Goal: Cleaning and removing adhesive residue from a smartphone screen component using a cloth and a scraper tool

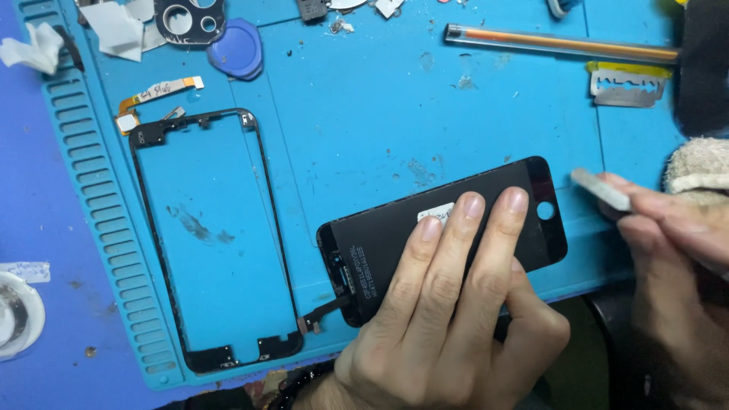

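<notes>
A black phone screen panel (380, 243) lies face down and tilted on the blue work mat (364, 114), its flex cable trailing at the lower left. My left hand (448, 319) presses three fingers flat on its back. My right hand (676, 250) hovers just right of the panel's end, pinching a thin grey razor blade (601, 189). A thin black phone frame (209, 235) lies empty on the mat to the left.
A pen-like tool with an orange core (562, 44) and a spare razor blade (627, 85) lie at the top right. A blue pick (237, 49), a camera bezel (190, 19), a small flex cable (156, 95) and paper scraps sit at the top left. A cloth (702, 163) is at right.
</notes>
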